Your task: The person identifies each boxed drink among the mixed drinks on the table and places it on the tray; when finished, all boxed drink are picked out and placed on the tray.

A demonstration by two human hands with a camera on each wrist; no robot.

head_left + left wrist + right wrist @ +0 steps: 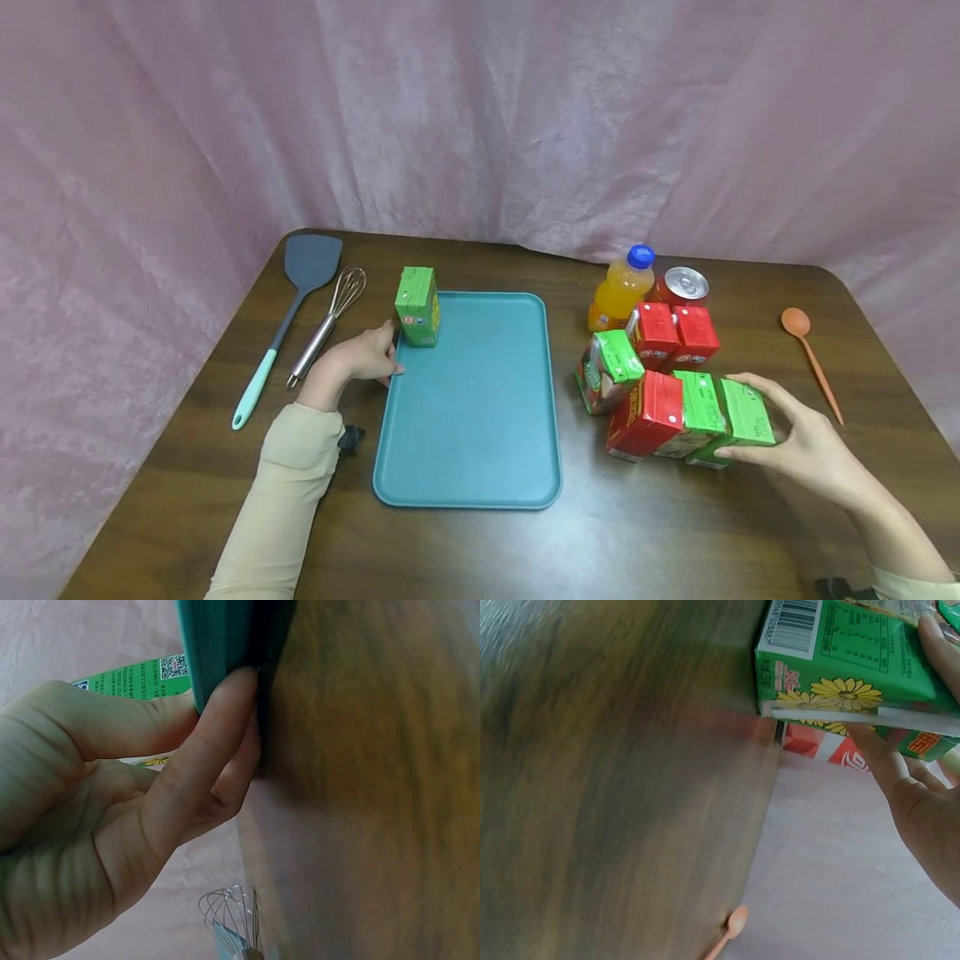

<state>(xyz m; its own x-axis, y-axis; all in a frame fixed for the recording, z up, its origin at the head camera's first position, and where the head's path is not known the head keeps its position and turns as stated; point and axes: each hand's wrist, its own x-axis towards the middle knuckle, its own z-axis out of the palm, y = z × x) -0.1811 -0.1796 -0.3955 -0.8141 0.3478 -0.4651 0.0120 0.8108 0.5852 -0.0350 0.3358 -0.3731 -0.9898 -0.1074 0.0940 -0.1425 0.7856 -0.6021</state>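
Note:
My left hand pinches the left rim of a teal tray, thumb on top and fingers beneath, as the left wrist view shows. A green drink carton stands upright in the tray's far left corner, beside that hand. Over on the right, my right hand grips a green drink carton between thumb and fingers. This carton is at the right end of a front row, next to another green carton and a red carton. Its yellow flowers and barcode show in the right wrist view.
Behind the row are a tilted green-topped carton, two red cartons, an orange drink bottle and a red can. An orange spoon lies far right. A spatula and a whisk lie left.

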